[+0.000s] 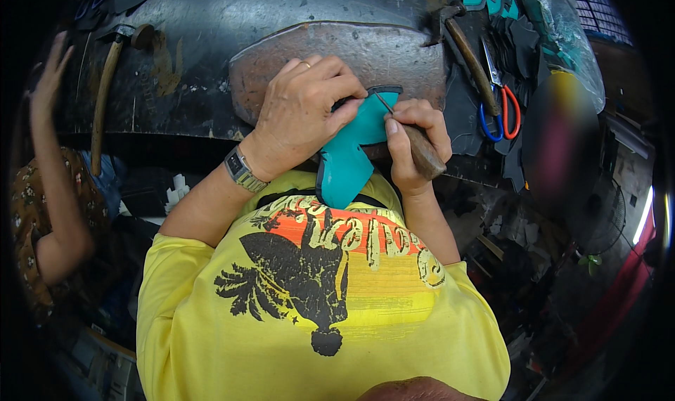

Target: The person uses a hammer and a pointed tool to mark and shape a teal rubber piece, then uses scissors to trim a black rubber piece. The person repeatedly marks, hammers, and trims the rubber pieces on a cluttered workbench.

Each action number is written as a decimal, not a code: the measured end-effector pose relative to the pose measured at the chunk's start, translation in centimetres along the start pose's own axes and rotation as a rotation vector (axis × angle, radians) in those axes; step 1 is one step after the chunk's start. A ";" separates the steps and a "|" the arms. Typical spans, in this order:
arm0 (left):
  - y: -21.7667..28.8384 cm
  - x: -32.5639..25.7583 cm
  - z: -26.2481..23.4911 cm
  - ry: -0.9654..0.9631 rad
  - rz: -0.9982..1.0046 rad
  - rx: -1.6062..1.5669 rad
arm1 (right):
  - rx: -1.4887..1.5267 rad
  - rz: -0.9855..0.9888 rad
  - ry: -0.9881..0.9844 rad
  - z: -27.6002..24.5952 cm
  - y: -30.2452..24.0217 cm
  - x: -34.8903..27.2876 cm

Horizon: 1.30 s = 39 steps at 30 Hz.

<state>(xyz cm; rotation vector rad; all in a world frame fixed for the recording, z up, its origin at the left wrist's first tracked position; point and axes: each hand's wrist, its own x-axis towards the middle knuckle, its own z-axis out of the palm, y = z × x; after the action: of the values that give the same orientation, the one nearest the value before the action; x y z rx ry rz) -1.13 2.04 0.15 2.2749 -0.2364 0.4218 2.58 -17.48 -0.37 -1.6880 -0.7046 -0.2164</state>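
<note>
**Fine point at the far edge of the turquoise piece**

On my feed, the left hand (306,102) pinches the flat turquoise piece with dark edging (351,158) between thumb and forefinger, other fingers loosely curled. The right hand (420,137) is closed around the wooden-handled tool with a thin metal point (426,156). The piece lies partly over the brown, curved-edged slab (260,78) on the black tabletop (204,21), its near lobe hanging toward the yellow shirt (323,345).

I judge the step in hand to be detail work on the dark far edge; whether the point touches or pierces, I cannot tell. The next move, I think, calls for a steady left pinch and light, exact guidance from the right, clear of the left fingertips.
</note>
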 end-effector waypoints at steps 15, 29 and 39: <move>0.1 0.0 0.0 -0.009 -0.027 -0.004 | -0.047 0.029 -0.009 0.1 -0.1 0.0; -0.1 0.0 0.1 -0.005 -0.019 -0.006 | -0.104 -0.016 -0.063 0.2 0.0 0.2; 0.0 0.1 0.0 -0.003 -0.017 -0.002 | -0.133 -0.018 -0.072 0.4 -0.1 0.4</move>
<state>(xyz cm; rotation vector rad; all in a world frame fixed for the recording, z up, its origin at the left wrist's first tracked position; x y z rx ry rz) -1.05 2.03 0.12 2.2739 -0.2185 0.4084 2.76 -16.93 -0.19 -1.8240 -0.7740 -0.2199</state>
